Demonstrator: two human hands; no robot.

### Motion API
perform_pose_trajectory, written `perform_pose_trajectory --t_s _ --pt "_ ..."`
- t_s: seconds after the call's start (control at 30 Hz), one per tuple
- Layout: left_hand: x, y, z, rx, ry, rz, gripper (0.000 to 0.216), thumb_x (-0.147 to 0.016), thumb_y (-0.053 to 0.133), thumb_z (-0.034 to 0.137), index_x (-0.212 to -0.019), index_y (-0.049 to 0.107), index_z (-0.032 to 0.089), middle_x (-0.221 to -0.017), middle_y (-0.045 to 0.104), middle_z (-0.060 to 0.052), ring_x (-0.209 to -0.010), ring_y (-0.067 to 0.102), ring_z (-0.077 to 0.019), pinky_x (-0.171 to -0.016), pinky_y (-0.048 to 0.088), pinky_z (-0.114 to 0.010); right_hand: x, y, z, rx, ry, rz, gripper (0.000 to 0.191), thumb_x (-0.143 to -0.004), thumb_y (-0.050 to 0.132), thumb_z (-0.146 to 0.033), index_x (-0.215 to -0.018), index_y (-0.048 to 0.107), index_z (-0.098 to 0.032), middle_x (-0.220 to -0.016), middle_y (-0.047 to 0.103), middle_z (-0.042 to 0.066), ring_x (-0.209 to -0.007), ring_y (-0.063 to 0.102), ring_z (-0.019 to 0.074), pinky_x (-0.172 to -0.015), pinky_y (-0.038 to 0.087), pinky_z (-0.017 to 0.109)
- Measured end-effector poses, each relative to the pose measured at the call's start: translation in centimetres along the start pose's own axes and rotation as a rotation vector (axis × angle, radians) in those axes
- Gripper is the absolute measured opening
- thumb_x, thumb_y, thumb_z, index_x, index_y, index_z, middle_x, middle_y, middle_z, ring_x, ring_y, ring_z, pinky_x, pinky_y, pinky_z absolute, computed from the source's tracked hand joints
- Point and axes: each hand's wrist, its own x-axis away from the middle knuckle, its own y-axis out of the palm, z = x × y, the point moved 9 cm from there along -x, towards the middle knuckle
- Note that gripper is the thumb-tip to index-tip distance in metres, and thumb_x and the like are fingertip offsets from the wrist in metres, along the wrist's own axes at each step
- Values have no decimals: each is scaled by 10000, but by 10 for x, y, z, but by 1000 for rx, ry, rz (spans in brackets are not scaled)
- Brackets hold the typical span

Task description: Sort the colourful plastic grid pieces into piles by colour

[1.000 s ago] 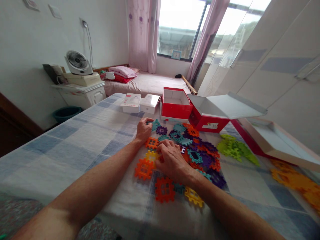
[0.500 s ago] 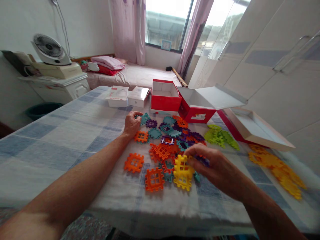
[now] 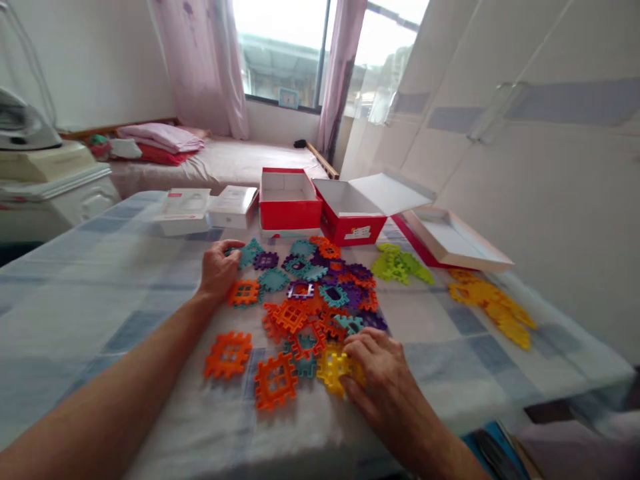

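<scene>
A heap of toothed square plastic tiles (image 3: 320, 293) in orange, teal and purple lies on the checked tablecloth (image 3: 100, 293). My left hand (image 3: 219, 268) rests at the heap's left edge, fingers curled over a teal tile (image 3: 246, 253). My right hand (image 3: 376, 368) is low at the heap's near edge, its fingers closed on yellow tiles (image 3: 336, 369) that lie on the cloth. Two loose orange tiles (image 3: 229, 354) lie nearer me, to the left.
Open red boxes (image 3: 290, 205) with white insides stand behind the heap, and a flat lid (image 3: 453, 239) lies to the right. Green tiles (image 3: 400, 265) and yellow tiles (image 3: 493, 308) form separate piles at right. Two white cartons (image 3: 185, 208) sit back left. The table's edge runs close on the right.
My right hand lifted yellow tiles out of the heap, then brought them down to the cloth near the front edge. The view has swung to the right. My left hand stayed put.
</scene>
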Motion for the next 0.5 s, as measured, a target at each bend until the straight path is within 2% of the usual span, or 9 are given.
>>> perform_pose_trajectory --t_s 0.1,0.23,0.4,0.5 --pt "0 -2 0 -72 -35 -6 375 -671 492 265 -964 702 160 -859 626 -25 -697 541 -153 -737 456 -274 1 0 1 7 41 10 158 -756 617 -147 -885 561 -218 -1001 590 22 -1018 469 218 -930 345 414" --pt "0 -3 -2 -142 -65 -8 368 -679 496 299 -968 704 211 -805 616 5 -653 530 -154 -692 446 -267 5 2 0 17 40 91 169 -733 596 -100 -854 554 -211 -993 534 36 -949 480 200 -848 408 371" --pt "0 -3 -6 -123 -85 -7 332 -666 515 317 -932 697 241 -728 594 22 -628 520 -167 -603 424 -255 12 11 -7 -169 -48 166 196 -705 497 -32 -810 512 -196 -884 447 32 -785 495 137 -681 461 241" --pt "0 -4 -4 -138 -63 2 301 -668 512 323 -897 694 248 -751 598 18 -667 530 -179 -617 422 -262 15 1 -5 -281 -63 239 159 -739 503 -75 -832 517 -203 -870 441 25 -791 510 132 -702 477 234"
